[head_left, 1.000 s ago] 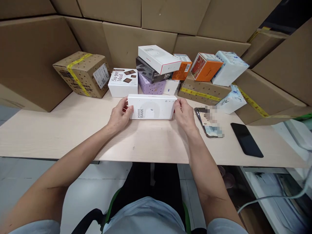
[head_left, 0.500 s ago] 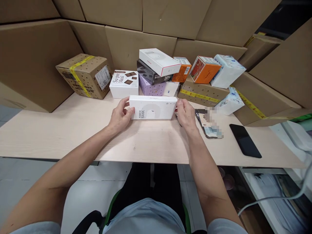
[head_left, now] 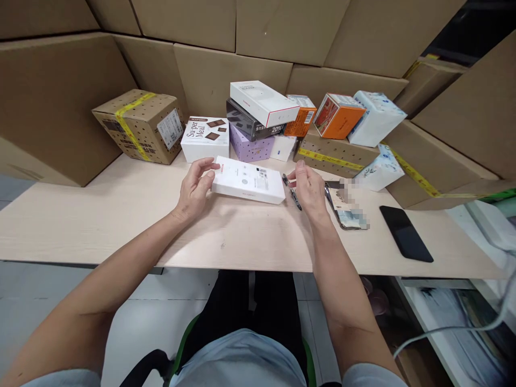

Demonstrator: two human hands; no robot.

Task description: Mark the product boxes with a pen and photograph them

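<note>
The white power bank box [head_left: 248, 185] is tipped with its back face up, showing small print and a code label. My left hand [head_left: 195, 191] has its thumb and fingers closed on the box's left end. Just off the right end is my right hand [head_left: 308, 188], fingers apart and holding nothing. A slim dark pen-like thing [head_left: 292, 193] lies on the table between that hand and the box. Whether the box's lower edge touches the table, I cannot tell.
Behind stand a white Su-per Meal box [head_left: 205, 140], a stack topped by another white box [head_left: 264, 102], and a taped carton [head_left: 141, 126]. Orange boxes [head_left: 338, 115] and tissue packs [head_left: 374, 118] are at the back right. A black phone [head_left: 406, 233] lies on the right.
The power bank box has turned from its upright front face to its back face, tilted up. My right hand has let go of its right end; my left hand keeps hold.
</note>
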